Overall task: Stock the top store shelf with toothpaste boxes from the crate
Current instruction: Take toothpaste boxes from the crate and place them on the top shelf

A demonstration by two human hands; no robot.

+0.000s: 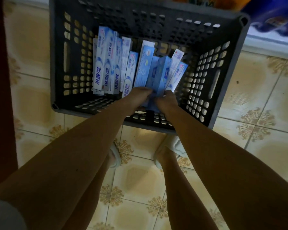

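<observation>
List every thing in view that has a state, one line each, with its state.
crate: on the tiled floor, open-topped, partly filled.
white toothpaste boxes: stacked side by side at the crate's left, untouched.
blue toothpaste boxes: tilted, near ends gripped by both hands.
left hand: fingers curled on the blue boxes.
right hand: fingers curled on the blue boxes.

matt plastic crate (226, 80), glossy cardboard boxes (106, 63)

Toothpaste boxes (106, 63) inside crate (229, 77), crate on floor (256, 100), feet just behind it
</observation>
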